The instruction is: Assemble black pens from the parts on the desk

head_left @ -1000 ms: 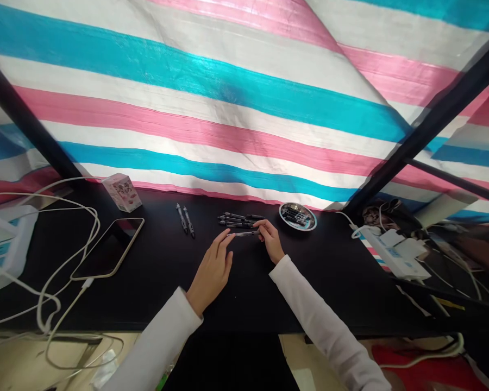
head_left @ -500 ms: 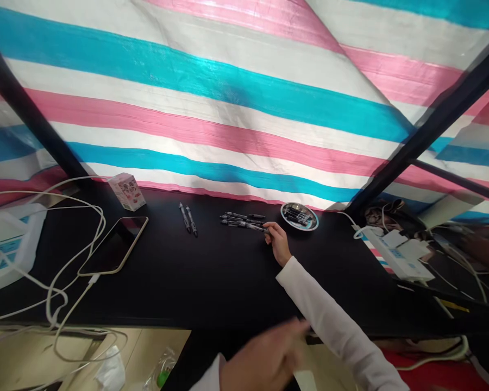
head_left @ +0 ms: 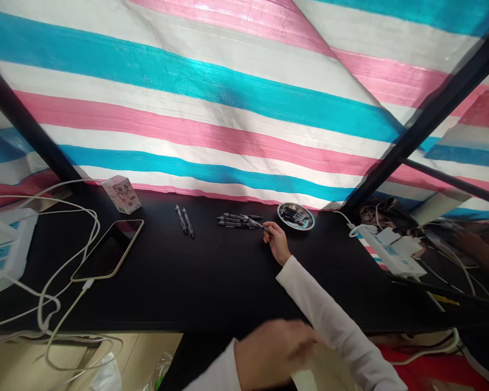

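My right hand [head_left: 276, 242] is closed on a pen [head_left: 254, 222], which slants up and left from the fingertips over a small pile of pens [head_left: 230, 219] on the black table. Just right of that hand stands a round metal bowl [head_left: 313, 222] with several dark pens [head_left: 292, 215] inside. Two pens [head_left: 185, 221] lie side by side left of the pile. My left hand [head_left: 274, 350] hovers low in front of the table edge, smeared by motion. A pale thing [head_left: 328, 369] shows beside it; its kind is unclear, and I cannot tell whether they touch.
On the left lie a phone [head_left: 109, 250] with a charging cable, a small pink box [head_left: 122, 194] and a white power strip [head_left: 8, 252] amid looping cables. Another power strip [head_left: 391, 252] with plugs sits at the right. A striped sheet [head_left: 212, 125] hangs behind the table.
The pen in my right hand has tilted, its far end now raised. My left hand has shifted slightly right, its fingers more curled. The view has turned slightly right.
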The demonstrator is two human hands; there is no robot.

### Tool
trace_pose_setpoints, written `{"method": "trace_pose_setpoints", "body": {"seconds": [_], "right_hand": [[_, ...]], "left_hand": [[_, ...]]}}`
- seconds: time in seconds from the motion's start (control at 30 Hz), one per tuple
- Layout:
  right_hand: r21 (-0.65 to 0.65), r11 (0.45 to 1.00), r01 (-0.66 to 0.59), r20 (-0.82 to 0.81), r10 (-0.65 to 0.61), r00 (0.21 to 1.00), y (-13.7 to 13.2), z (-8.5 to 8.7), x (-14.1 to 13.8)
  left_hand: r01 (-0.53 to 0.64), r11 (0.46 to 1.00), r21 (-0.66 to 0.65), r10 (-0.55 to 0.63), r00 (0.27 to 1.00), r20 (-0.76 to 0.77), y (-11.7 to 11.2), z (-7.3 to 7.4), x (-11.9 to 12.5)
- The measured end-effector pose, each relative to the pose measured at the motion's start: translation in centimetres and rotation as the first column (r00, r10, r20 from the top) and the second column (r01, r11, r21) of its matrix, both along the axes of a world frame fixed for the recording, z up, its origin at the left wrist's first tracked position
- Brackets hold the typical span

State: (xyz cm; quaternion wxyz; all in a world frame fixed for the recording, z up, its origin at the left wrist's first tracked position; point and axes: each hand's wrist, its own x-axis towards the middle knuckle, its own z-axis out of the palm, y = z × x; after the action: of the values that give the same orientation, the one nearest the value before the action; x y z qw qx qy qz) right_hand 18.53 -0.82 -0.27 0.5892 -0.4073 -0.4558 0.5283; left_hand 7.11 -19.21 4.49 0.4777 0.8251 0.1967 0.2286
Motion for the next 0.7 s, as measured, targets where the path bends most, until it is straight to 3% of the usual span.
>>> {"method": "trace_pose_setpoints", "body": {"seconds": [0.03,0.07,0.13,0.2,0.27,0.37,0.47,0.53,0.6,0.7], "right_hand": [[0.006,1.0,0.007,0.038,-0.007,0.999,0.1,-0.1,-0.2],[0.016,1.0,0.01,0.078,-0.011,0.997,0.2,-0.1,-0.4],[0.042,0.999,0.01,0.149,-0.016,0.989,0.3,-0.1,-1.3],[0.071,0.997,0.001,0.187,-0.015,0.982,0.4,0.0,-2.4],[0.101,0.995,-0.008,0.207,-0.013,0.978,0.6,0.2,-3.4],[0.152,0.988,-0.015,0.265,-0.026,0.964,0.5,0.4,-4.1],[0.223,0.974,-0.03,0.415,-0.067,0.907,0.2,0.6,-3.7],[0.307,0.949,-0.067,0.573,-0.128,0.81,-0.1,0.8,-3.3],[0.375,0.918,-0.125,0.724,-0.206,0.659,-0.3,0.9,-2.9],[0.396,0.897,-0.196,0.834,-0.262,0.486,-0.2,0.8,-2.6]], "left_hand": [[-0.127,0.988,0.09,0.129,0.992,-0.006,1.4,0.7,-1.1],[-0.272,0.94,0.207,0.278,0.961,-0.001,3.1,1.2,-2.4],[-0.507,0.741,0.441,0.558,0.83,0.017,6.9,1.5,-5.0],[-0.581,0.524,0.623,0.712,0.7,0.054,10.5,1.1,-7.1],[-0.515,0.416,0.75,0.738,0.673,0.052,13.6,0.2,-8.3],[-0.354,0.405,0.843,0.716,0.696,-0.051,16.7,-1.4,-8.9],[-0.278,0.407,0.87,0.708,0.698,-0.108,18.0,-2.8,-8.8],[-0.261,0.403,0.877,0.694,0.712,-0.106,18.3,-3.4,-8.8],[-0.256,0.407,0.877,0.678,0.727,-0.103,18.4,-3.8,-9.0],[-0.269,0.431,0.861,0.676,0.729,-0.11,18.5,-4.1,-9.5]]}}
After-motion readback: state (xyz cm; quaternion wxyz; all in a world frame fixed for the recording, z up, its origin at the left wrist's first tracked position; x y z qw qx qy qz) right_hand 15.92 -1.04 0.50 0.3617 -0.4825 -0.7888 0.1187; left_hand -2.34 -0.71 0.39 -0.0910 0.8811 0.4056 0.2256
